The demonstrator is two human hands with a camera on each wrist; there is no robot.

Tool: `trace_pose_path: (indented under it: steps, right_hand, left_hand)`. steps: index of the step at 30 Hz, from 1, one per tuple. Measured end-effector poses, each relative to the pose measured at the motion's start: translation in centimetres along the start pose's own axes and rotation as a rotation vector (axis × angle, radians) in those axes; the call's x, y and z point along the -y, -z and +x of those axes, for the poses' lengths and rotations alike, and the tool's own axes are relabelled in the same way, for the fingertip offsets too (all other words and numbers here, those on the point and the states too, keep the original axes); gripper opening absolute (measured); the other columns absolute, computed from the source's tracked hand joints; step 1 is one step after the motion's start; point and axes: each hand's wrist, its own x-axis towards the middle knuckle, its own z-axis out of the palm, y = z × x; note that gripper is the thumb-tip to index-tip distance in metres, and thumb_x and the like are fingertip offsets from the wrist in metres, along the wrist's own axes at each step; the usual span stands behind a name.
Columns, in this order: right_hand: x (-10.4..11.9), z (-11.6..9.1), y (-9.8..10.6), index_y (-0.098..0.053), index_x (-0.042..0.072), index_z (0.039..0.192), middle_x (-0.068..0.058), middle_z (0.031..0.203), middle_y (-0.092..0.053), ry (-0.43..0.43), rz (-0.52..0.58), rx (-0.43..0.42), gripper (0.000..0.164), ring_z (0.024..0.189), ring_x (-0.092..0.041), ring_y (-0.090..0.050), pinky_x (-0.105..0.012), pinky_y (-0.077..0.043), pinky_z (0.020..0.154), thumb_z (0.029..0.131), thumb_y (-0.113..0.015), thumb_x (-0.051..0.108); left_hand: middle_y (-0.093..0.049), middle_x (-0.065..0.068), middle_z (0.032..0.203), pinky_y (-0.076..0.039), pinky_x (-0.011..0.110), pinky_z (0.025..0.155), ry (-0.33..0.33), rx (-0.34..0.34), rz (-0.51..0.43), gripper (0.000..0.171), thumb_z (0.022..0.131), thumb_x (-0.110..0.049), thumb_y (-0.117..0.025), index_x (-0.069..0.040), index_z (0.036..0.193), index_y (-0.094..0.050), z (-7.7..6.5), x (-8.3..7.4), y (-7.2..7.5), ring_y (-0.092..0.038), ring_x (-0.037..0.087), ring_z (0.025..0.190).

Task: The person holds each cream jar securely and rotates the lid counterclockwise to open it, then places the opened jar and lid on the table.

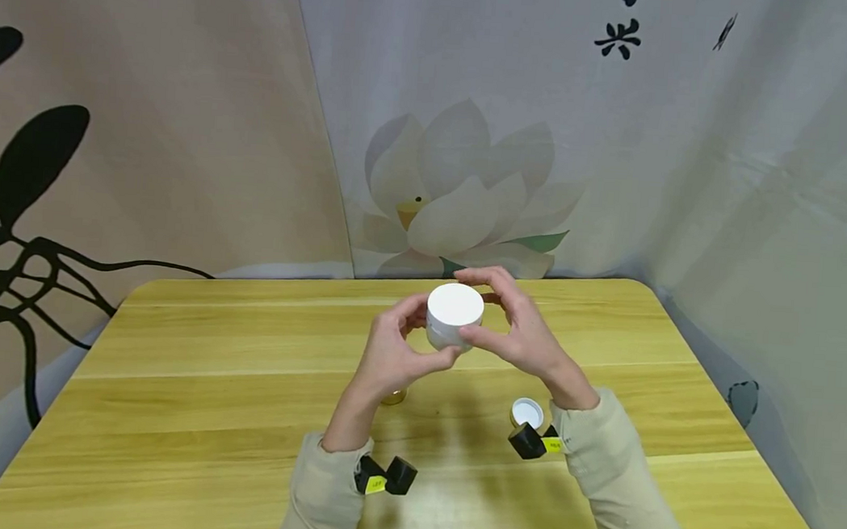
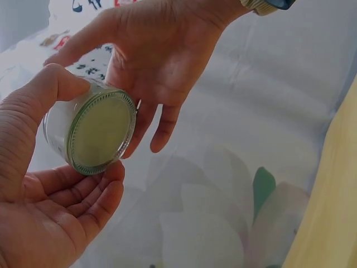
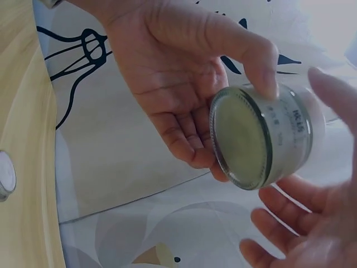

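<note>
A clear-walled jar with a white round top is held up over the table, tilted so its greenish base faces the wrist cameras. My left hand grips the jar, thumb on one side and fingers curled on the other. Printed characters on its side show in the right wrist view. Around the top end, my right hand spreads its thumb and fingers. The right thumb lies right beside the jar's top in the right wrist view, and the fingers are loosely extended.
On the wooden table a small round white piece with a gold-coloured rim lies near the right wrist. A small amber-gold item is partly hidden behind the left wrist. Printed cloth hangs behind the table.
</note>
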Motion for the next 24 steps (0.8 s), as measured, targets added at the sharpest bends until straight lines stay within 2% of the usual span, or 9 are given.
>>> trace_pose_path:
  steps: [4, 8, 12, 15, 20, 24]
  right_hand:
    - [0.12, 0.02, -0.12, -0.052, -0.001, 0.114, -0.013, 0.118, -0.053, -0.067, -0.036, -0.071, 0.054, 0.112, -0.024, -0.047, -0.051, -0.038, 0.093, 0.074, -0.078, 0.025]
    - [0.08, 0.10, -0.18, -0.057, 0.001, 0.108, -0.012, 0.115, -0.053, -0.069, -0.044, -0.083, 0.044, 0.109, -0.022, -0.047, -0.054, -0.038, 0.092, 0.070, -0.079, 0.008]
    - [-0.11, 0.03, -0.12, -0.060, -0.001, 0.109, -0.011, 0.115, -0.053, -0.041, 0.001, -0.055, 0.040, 0.107, -0.020, -0.048, -0.043, -0.041, 0.092, 0.074, -0.076, 0.007]
    - [-0.20, -0.03, 0.06, -0.059, -0.003, 0.112, -0.012, 0.115, -0.053, -0.024, 0.053, -0.032, 0.039, 0.106, -0.020, -0.049, -0.033, -0.042, 0.091, 0.080, -0.073, 0.012]
    - [-0.24, 0.11, 0.26, -0.057, -0.008, 0.116, -0.015, 0.117, -0.051, -0.004, 0.112, -0.032, 0.042, 0.106, -0.019, -0.048, -0.029, -0.042, 0.090, 0.084, -0.069, 0.017]
    - [-0.24, 0.21, 0.37, -0.055, -0.010, 0.116, -0.014, 0.115, -0.052, 0.006, 0.149, -0.071, 0.041, 0.105, -0.019, -0.047, -0.028, -0.041, 0.088, 0.082, -0.068, 0.009]
  left_hand:
    - [-0.063, 0.014, 0.104, -0.049, 0.035, 0.082, 0.007, -0.012, 0.000, 0.051, 0.068, -0.001, -0.076, 0.005, 0.116, -0.058, 0.07, -0.01, 0.04, -0.058, 0.023, 0.090]
    - [-0.063, 0.014, 0.103, -0.049, 0.034, 0.081, 0.010, -0.014, -0.004, 0.051, 0.068, -0.001, -0.076, 0.005, 0.115, -0.059, 0.09, 0.08, 0.04, -0.058, 0.022, 0.089]
    - [-0.062, 0.014, 0.104, -0.049, 0.038, 0.082, 0.021, -0.008, -0.019, 0.051, 0.068, -0.001, -0.076, 0.005, 0.116, -0.058, 0.02, 0.09, 0.04, -0.057, 0.022, 0.090]
    - [-0.062, 0.014, 0.106, -0.048, 0.043, 0.083, 0.027, 0.005, -0.027, 0.052, 0.068, -0.001, -0.076, 0.004, 0.117, -0.058, 0.00, 0.10, 0.04, -0.057, 0.022, 0.091]
    - [-0.061, 0.013, 0.106, -0.048, 0.041, 0.083, 0.016, 0.020, -0.029, 0.053, 0.068, -0.002, -0.076, 0.004, 0.117, -0.058, 0.02, 0.20, 0.06, -0.056, 0.022, 0.091]
    - [-0.062, 0.014, 0.106, -0.049, 0.038, 0.082, 0.014, 0.019, -0.024, 0.052, 0.068, -0.002, -0.076, 0.004, 0.117, -0.057, 0.07, 0.24, 0.03, -0.057, 0.022, 0.092]
